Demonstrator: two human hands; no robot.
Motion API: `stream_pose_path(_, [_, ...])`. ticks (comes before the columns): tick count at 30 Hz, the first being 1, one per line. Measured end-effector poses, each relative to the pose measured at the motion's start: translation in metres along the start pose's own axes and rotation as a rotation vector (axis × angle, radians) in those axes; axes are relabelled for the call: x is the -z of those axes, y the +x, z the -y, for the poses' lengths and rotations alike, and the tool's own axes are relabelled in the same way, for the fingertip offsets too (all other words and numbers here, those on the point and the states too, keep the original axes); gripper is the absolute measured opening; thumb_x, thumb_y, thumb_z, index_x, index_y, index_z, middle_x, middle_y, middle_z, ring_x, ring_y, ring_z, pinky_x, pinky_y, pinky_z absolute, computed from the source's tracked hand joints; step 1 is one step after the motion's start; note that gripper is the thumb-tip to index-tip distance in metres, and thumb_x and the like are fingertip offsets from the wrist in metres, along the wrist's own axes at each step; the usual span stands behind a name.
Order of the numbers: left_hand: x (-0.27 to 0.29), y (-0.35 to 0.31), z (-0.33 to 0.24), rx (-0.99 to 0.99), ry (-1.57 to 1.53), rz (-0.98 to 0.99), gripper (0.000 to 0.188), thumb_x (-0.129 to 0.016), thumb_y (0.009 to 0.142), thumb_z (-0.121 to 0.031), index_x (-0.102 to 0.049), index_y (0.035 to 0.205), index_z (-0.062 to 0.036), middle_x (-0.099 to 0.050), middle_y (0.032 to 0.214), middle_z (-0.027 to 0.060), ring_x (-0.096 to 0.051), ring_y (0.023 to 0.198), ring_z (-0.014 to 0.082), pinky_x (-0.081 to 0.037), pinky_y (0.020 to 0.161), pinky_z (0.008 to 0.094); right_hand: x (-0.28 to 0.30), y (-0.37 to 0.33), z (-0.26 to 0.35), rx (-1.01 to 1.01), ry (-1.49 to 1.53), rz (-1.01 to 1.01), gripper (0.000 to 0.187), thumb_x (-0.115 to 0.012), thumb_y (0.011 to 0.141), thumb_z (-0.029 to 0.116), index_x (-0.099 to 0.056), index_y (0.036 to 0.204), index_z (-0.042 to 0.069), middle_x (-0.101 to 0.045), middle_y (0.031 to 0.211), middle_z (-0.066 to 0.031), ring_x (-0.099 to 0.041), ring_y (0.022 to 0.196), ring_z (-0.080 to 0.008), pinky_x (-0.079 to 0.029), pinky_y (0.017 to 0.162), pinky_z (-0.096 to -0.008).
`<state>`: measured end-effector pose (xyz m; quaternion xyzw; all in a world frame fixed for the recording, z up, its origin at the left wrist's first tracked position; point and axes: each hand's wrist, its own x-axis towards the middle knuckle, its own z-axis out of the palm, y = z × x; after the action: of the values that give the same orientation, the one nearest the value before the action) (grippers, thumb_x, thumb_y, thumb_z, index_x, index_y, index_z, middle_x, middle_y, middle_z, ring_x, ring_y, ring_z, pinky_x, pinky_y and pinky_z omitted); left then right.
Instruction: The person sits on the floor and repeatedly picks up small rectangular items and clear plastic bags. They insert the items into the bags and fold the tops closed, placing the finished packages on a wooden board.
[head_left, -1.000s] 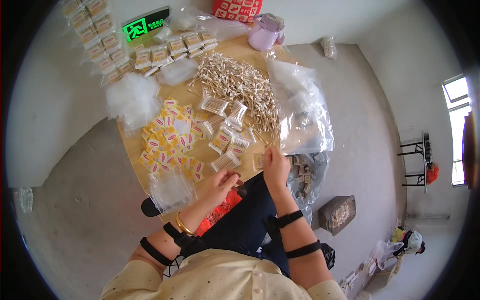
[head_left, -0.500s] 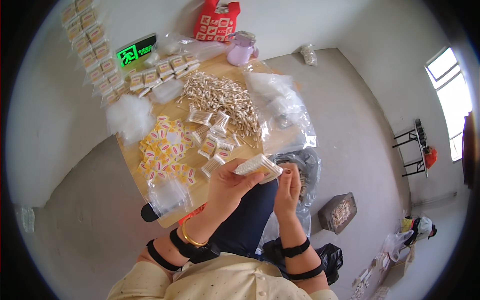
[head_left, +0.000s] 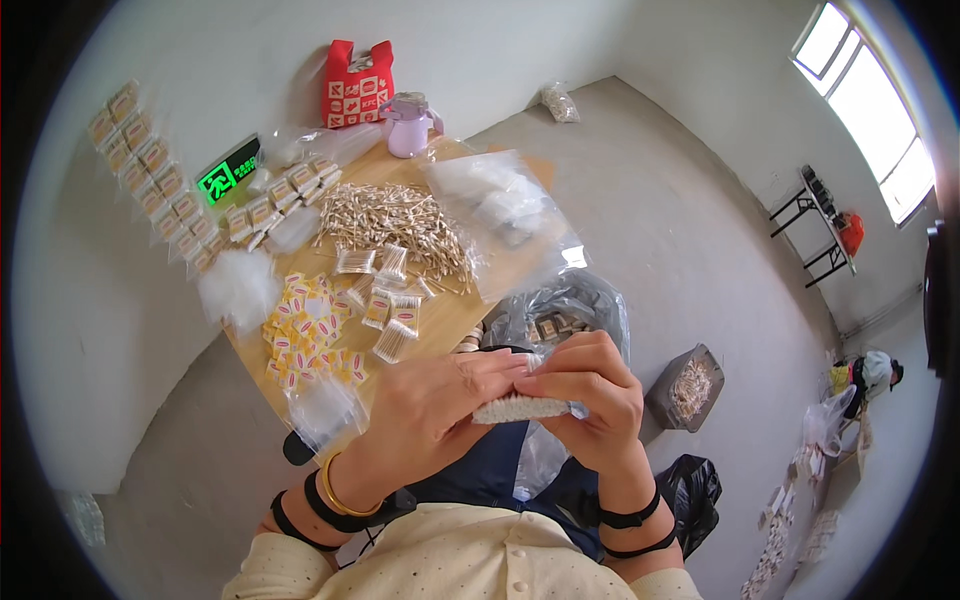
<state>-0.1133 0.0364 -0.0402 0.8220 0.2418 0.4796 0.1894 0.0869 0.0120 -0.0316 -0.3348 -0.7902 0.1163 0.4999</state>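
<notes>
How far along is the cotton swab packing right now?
Done: rows of filled small packets lie at the wooden table's far left edge. In hand: the left hand and right hand hold one white bundle of swabs. Left: a loose pile of wooden-stick swabs remains.

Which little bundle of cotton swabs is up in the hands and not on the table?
The bundle of cotton swabs pinched between the left hand and right hand, white tips showing. The other small bundles lie flat on the wooden table, untouched.
</notes>
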Motion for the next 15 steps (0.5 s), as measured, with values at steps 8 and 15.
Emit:
stream_pose_path(8, [-0.012, 0.005, -0.022, 0.069, -0.138, -0.016, 0.024, -0.078, 0.073, -0.007, -0.068, 0.095, -0.0058, -0.071, 0.099, 0.0108, -0.072, 0.086, 0.0243, -0.058, 0.071, 0.0319, 0.022, -0.014, 0.015, 0.007, -0.015, -0.06, 0.034, -0.078, 0.064, 0.006, -0.073, 0.098, 0.007, -0.064, 0.091, -0.0044, -0.059, 0.081, -0.0228, -0.048, 0.07, -0.0327])
stream_pose_path(15, [-0.02, 0.008, -0.032, 0.094, -0.169, -0.002, 0.024, -0.08, 0.071, -0.005, -0.069, 0.092, -0.0072, -0.07, 0.093, 0.0074, -0.071, 0.079, 0.0214, -0.055, 0.065, 0.0287, 0.035, -0.014, 0.023, -0.048, 0.005, -0.065, 0.034, -0.079, 0.064, 0.005, -0.073, 0.097, 0.008, -0.063, 0.09, -0.004, -0.059, 0.08, -0.0234, -0.048, 0.07, -0.0328])
